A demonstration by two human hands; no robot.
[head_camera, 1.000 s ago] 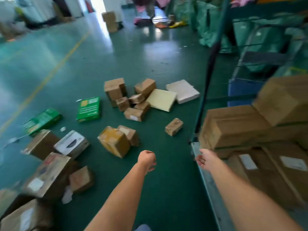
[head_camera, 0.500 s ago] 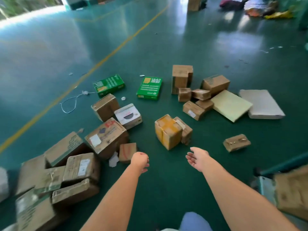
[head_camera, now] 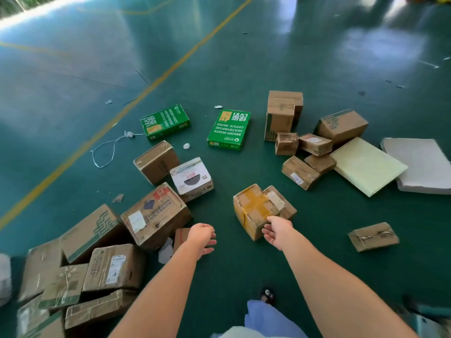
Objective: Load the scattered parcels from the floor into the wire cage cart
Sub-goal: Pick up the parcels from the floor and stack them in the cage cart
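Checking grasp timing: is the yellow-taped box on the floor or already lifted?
On the floor. The yellow-taped box sits on the green floor; the right hand reaches at its near edge, fingers open, not gripping.

A glossy dark green floor point(head_camera: 244, 69) fills the view, with pale patches of reflected light point(head_camera: 380, 45) at upper right. A yellow painted line point(head_camera: 136, 98) runs diagonally across it. Bright daylight point(head_camera: 48, 13) glares along the top left edge

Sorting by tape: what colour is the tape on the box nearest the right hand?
Yellow tape on the brown box, seen in the head view.
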